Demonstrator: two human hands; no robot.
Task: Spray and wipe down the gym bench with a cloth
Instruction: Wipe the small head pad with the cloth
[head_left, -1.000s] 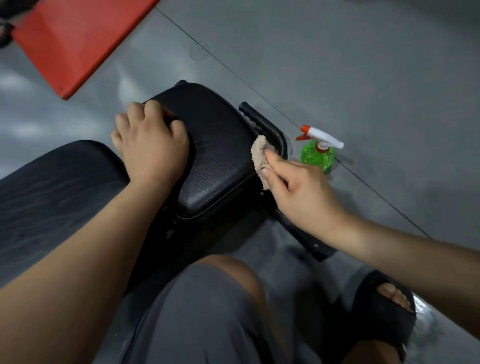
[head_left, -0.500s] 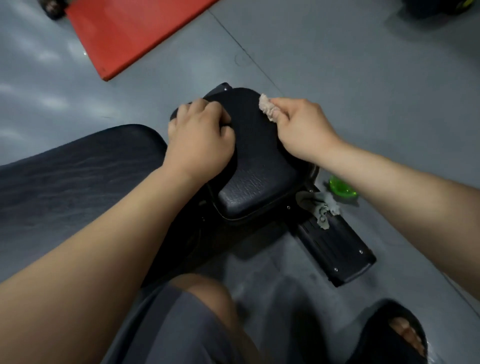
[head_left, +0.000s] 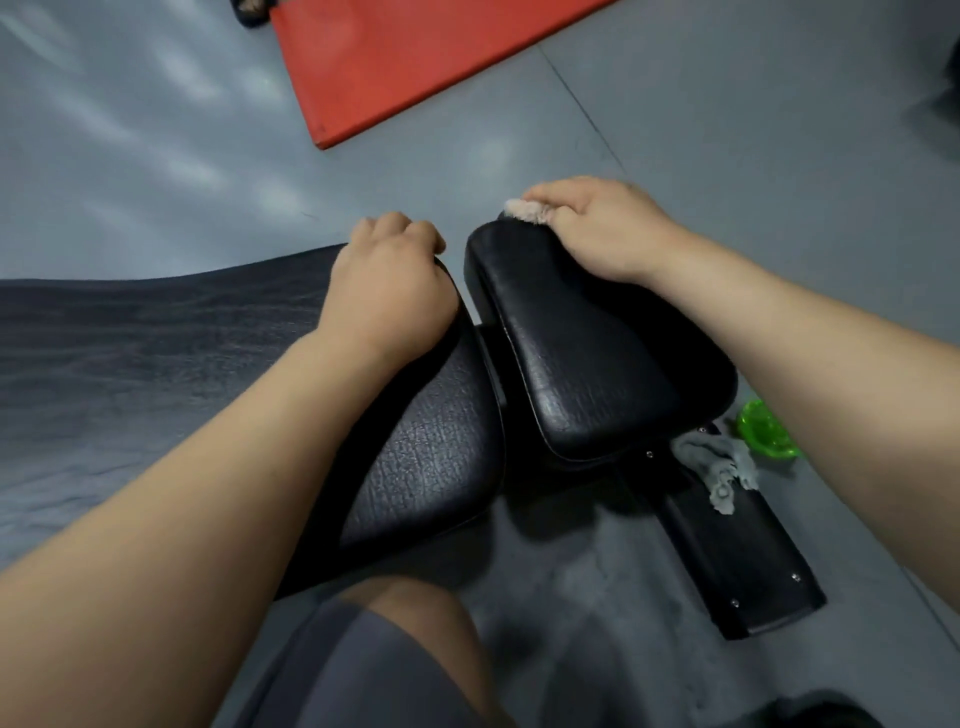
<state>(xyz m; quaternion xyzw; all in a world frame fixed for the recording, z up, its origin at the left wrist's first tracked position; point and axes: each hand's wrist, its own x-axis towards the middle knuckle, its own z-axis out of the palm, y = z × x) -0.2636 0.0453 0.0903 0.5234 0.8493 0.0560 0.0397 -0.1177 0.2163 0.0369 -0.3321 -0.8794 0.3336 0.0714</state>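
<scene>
The cloth (head_left: 527, 210), mostly hidden, is pinched by the right hand (head_left: 597, 231) at the far end of the seat pad (head_left: 587, 353). Left of that pad the left hand (head_left: 389, 286) is curled with its fingertips concealed, so its hold cannot be told. The spray bottle (head_left: 766, 428), right of the pad, is half covered.

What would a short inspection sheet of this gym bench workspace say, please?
Surface: black short pad and long pad, textured; wetness cannot be told.
Job's things: cloth at short pad's far end; green spray bottle on floor, partly hidden.
Clutter: grey rag on the black base bar.
Hands: left hand, fingers curled, on long pad's end; right hand holds cloth.
Cables: nothing seen.
Surroundings: grey floor, red mat.
</scene>
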